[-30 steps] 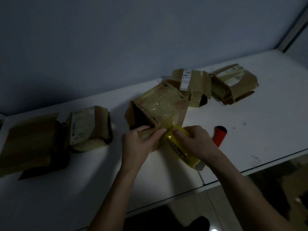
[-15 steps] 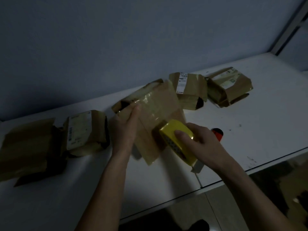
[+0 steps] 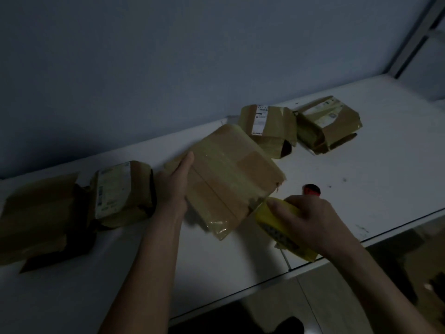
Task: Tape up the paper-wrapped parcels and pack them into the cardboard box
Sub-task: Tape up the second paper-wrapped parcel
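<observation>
Brown paper covers the parcel (image 3: 231, 179) at frame centre, which is tilted on the white tabletop (image 3: 361, 179) and gripped along its left edge by the left hand (image 3: 174, 189). A yellow tape roll (image 3: 281, 227) is clasped by the curled right hand (image 3: 310, 222) at lower right, touching the parcel's corner. Further parcels lie left and upper right.

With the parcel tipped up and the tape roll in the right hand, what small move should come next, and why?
Probably draw the yellow tape roll on around the parcel: the right hand grips the roll at the parcel's near corner, and the left hand steadies the far side.
</observation>
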